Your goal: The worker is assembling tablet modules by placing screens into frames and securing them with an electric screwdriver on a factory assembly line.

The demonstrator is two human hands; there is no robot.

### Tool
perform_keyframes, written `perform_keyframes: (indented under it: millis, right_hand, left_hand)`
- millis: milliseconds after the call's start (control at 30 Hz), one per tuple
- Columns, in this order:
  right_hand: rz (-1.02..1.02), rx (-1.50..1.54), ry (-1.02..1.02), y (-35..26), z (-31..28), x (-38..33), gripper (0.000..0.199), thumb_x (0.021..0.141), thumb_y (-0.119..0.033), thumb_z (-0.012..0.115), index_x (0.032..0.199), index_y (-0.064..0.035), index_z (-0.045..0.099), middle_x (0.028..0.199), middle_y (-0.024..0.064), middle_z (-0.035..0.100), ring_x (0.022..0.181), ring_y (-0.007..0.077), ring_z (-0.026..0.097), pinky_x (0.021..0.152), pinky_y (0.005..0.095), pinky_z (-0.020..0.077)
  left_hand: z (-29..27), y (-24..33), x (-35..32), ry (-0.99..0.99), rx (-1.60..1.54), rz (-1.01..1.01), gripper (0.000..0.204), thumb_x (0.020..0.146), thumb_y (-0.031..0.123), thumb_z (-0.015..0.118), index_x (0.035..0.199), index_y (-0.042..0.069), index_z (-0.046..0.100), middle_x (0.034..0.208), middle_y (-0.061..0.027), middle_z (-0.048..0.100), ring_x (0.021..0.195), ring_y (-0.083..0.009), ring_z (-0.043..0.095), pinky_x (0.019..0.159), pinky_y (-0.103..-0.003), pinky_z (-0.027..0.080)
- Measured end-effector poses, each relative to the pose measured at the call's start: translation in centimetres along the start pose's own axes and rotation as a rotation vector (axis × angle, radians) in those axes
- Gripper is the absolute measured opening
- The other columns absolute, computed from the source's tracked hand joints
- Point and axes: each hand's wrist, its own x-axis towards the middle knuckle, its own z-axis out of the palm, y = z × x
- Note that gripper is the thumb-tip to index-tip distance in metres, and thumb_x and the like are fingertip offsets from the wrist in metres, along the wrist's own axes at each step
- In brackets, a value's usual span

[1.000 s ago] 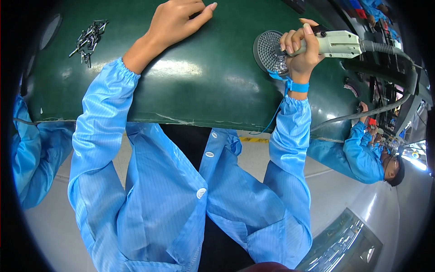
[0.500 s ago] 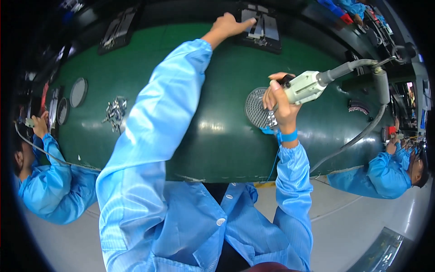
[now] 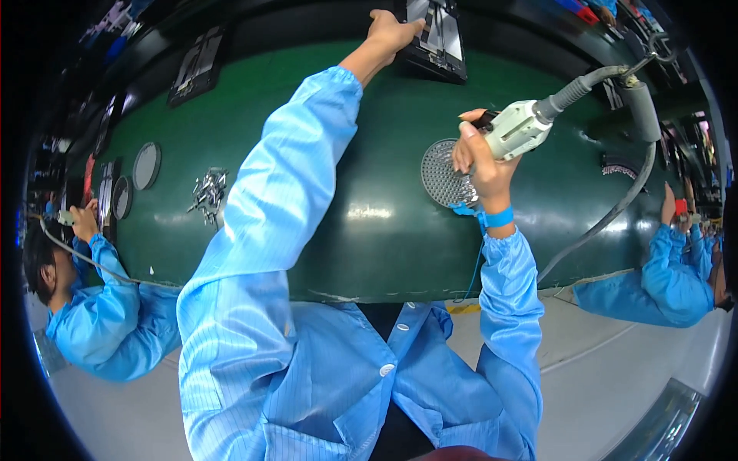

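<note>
Right hand (image 3: 480, 165) closed around the driver (image 3: 516, 129), a pale powered tool with a grey hose running off toward the bench's right edge. It hangs just above the round perforated disc (image 3: 444, 174), mid-bench right; whether the tip touches the disc I cannot tell. Blue wrist strap (image 3: 496, 218) on, its cord dropping over the near edge.

Left hand (image 3: 388, 34) stretched out to the far edge, fingers curled onto the corner of a dark flat unit (image 3: 438, 38) lying there. Gripping or only resting, I cannot tell.

Change: a second ago my left hand lay flat on bare green mat, nearer in; half a second ago it was just arriving at the unit. Now it is on it. The driver hand has kept its place by the disc throughout. I read this as fetching the next unit while the tool waits.

Screw pile (image 3: 207, 196) loose toward the left side of the bench (image 3: 369, 230), two round discs (image 3: 146, 165) beyond it near the left edge. More dark units (image 3: 196, 65) along the far edge. A co-worker's sleeve (image 3: 100, 307) at the left end, another's (image 3: 669, 269) at the right.
</note>
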Motion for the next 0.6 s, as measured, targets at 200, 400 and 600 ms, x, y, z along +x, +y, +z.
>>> perform_keyframes:
  millis: [200, 400, 600]
  right_hand:
    - [-0.030, -0.033, 0.050, 0.0, -0.1, -0.2, 0.015, 0.092, -0.001, 0.065, 0.104, 0.0043, 0.059, 0.058, 0.0025, 0.051, 0.044, 0.0099, 0.048, 0.043, 0.0274, 0.0414]
    - [-0.054, -0.186, 0.067, 0.2, -0.5, -0.1, 0.021, 0.096, -0.008, 0.056, 0.112, 0.0048, 0.059, 0.057, 0.0008, 0.041, 0.046, 0.0115, 0.040, 0.046, 0.0304, 0.0379]
    - [-0.039, -0.025, -0.056, 0.7, -1.3, 0.8, 0.021, 0.097, -0.006, 0.054, 0.112, 0.0074, 0.058, 0.056, 0.0020, 0.038, 0.044, 0.0119, 0.037, 0.046, 0.0304, 0.0379]
  left_hand:
    - [-14.7, 0.3, -12.6, -0.280, -0.355, 0.056, 0.031, 0.094, 0.017, 0.069, 0.111, -0.010, 0.066, 0.098, -0.0143, 0.073, 0.083, -0.0183, 0.073, 0.077, -0.031, 0.060]
    - [-21.6, -3.3, -29.4, -0.158, -0.337, -0.224, 0.066, 0.089, 0.024, 0.079, 0.130, -0.013, 0.044, 0.118, -0.0207, 0.064, 0.106, -0.0226, 0.065, 0.089, -0.034, 0.055]
    - [-22.5, -5.3, -37.2, -0.173, 0.097, -0.077, 0.064, 0.093, 0.034, 0.071, 0.132, -0.012, 0.049, 0.120, -0.0276, 0.056, 0.111, -0.0375, 0.059, 0.099, -0.043, 0.046]
